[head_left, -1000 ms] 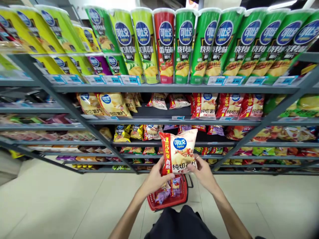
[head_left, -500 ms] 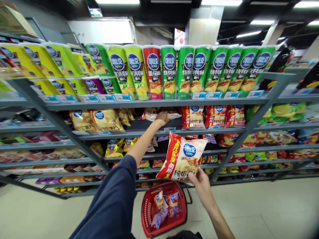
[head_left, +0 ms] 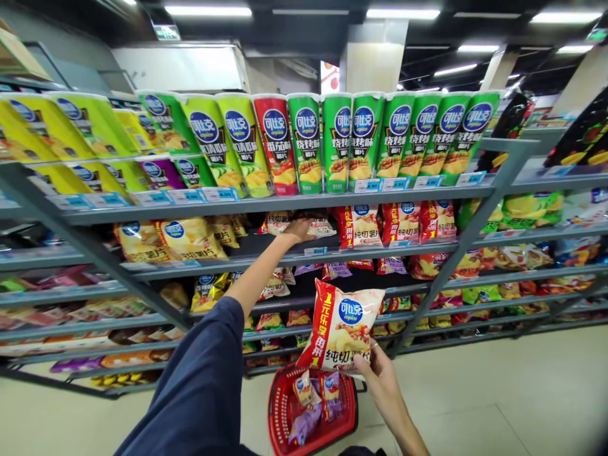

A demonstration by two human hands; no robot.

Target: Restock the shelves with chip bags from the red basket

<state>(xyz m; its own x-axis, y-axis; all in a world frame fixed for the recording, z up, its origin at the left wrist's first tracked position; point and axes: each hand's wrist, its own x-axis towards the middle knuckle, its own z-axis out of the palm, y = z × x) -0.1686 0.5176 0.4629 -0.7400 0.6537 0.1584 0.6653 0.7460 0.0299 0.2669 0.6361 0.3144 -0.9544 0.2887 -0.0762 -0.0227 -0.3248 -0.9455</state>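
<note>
My right hand [head_left: 382,373] grips the lower right corner of a red and white bag of potato chips [head_left: 344,326], thumb in front. The bag is held upright, its printed front facing me, above the basket. My left hand [head_left: 298,228] reaches deep into the second shelf, its fingers stretched forward in the shade over chip bags lying at the back. One of these bags [head_left: 276,223] shows to the left of the hand and another bag [head_left: 322,228] to its right. The fingertips are hard to make out. A red shopping basket [head_left: 274,411] on the floor holds several small purple and cream bags [head_left: 306,423].
A grey shelf edge [head_left: 266,204] runs just above my left hand, with several chip canisters [head_left: 308,142] standing on it. Yellow chip bags [head_left: 190,237] lie left of the reach, red and white ones [head_left: 360,226] stand right. Pale floor tiles [head_left: 475,386] lie below.
The view has shifted slightly, with the shelves moving left in the picture. My right hand and its bag sit a little lower over the basket. My left hand stays at the same bags.
</note>
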